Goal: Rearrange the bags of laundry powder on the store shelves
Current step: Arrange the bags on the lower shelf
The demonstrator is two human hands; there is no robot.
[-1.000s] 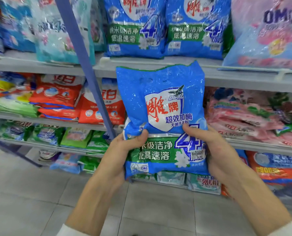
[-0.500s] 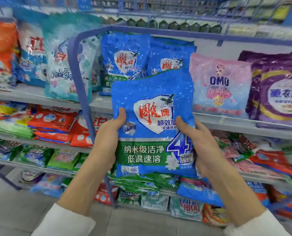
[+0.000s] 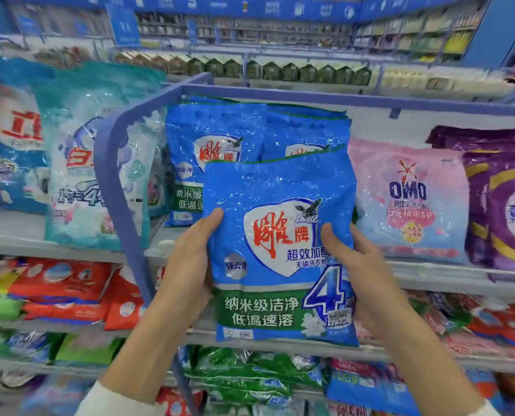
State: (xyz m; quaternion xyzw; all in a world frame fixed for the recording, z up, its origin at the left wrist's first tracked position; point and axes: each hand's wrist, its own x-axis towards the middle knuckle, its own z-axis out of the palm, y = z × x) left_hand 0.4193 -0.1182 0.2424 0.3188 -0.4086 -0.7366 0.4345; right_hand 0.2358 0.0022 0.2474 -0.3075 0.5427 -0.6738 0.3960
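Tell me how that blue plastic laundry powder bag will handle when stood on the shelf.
Likely floppy: the blue plastic bag looks crinkled. Glossy, so perhaps slippery; left hand and right hand both grip its sides.

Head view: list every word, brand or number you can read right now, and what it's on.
"雕牌", "超效加酶", "强去渍": held blue bag.
"纳米级洁净 低温速溶", "4": green band on that bag.
"OMO": pink bag on the top shelf.
Too small to read: price sticker on the held bag.
Too blurred to read: purple bag, hanging signs.
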